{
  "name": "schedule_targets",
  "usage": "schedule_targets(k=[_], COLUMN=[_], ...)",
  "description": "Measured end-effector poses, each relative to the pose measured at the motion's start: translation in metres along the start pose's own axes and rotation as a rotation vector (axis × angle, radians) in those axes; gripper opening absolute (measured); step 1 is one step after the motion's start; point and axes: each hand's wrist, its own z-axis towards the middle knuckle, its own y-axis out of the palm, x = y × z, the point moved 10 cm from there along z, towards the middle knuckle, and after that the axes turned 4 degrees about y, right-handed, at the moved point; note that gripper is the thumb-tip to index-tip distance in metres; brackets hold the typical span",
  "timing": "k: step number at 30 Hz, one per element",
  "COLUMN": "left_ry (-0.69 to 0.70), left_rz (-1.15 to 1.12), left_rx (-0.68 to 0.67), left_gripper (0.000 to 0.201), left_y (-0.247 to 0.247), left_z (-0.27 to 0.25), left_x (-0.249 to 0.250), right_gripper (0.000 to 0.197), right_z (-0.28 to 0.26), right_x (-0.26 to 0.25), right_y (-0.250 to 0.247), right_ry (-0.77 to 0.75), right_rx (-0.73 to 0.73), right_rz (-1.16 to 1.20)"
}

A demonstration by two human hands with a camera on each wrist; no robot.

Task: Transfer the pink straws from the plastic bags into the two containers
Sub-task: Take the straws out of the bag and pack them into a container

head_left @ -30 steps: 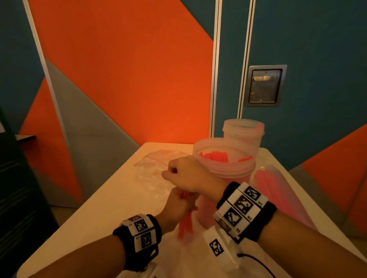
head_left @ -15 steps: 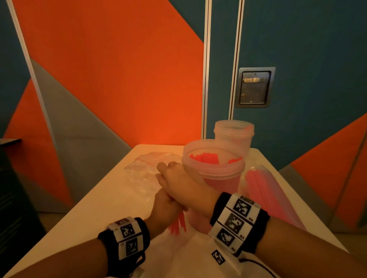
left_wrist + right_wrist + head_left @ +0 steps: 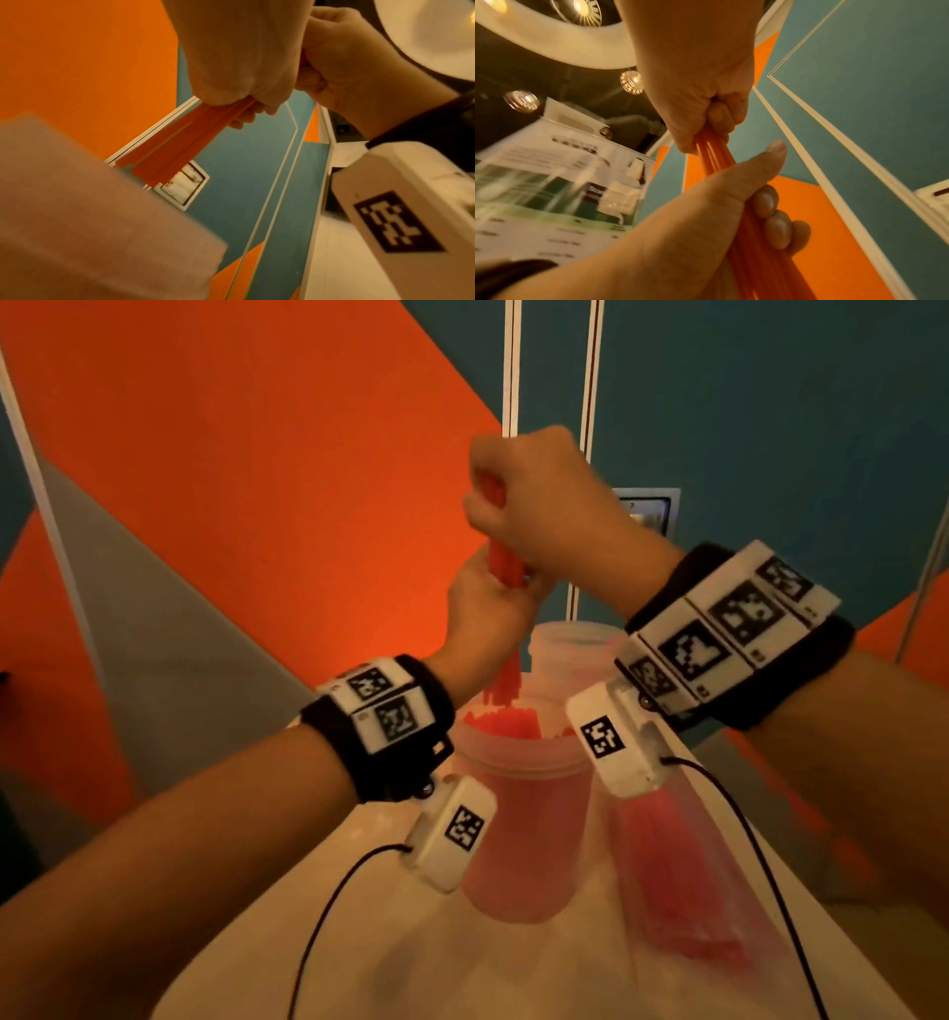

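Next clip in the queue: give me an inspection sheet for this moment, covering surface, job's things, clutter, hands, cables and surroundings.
Surface: light table, lit orange.
Job's things: bundle of pink straws held upright above the near container, which already stands full of straws; far container behind it; plastic bag of straws lying right of the near container.
Clutter: nothing seen.
Hands: right hand grips the bundle's top; left hand grips it lower down.
Cables: a black cable runs from each wrist camera.
Surroundings: orange, grey and teal wall panels; metal recessed plate.
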Motion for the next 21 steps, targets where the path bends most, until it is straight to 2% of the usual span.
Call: schedule_targets(k=[3,8,12,16,21], left_ry=[-0.136,-0.44,-0.495,-0.554,-0.591], left_rz=[-0.006,0.186,0.196,0.286,0.494], left_rx=[-0.128,-0.532,-0.651,-0.749,-0.847], left_gripper=[0.026,0.02,0.03,0.014,0.008], left_y=[0.032,0.064,0.068,0.065,0.058], left_z=[-0.013,-0.049,-0.056,-0.065,-0.072], left_x=[-0.041,-0.113,-0.121,-0.125,-0.119], right_gripper=[0.014,0.014,0.022,0.038,0.04], right_z=[-0.015,-0.063,-0.09,-0.109,-0.128], right_x=[0.036,0.098,0.119,0.116,0.11], right_y=[0.034,0.101,0.14,0.161,0.177], right_ry=[0.073,0.292,0.373,0.388,0.466], right_rx=[-0.094,-0.284,-0.427,-0.625,-0.843], right_rz=[-0.04,0.023,0.09,0.079,0.079])
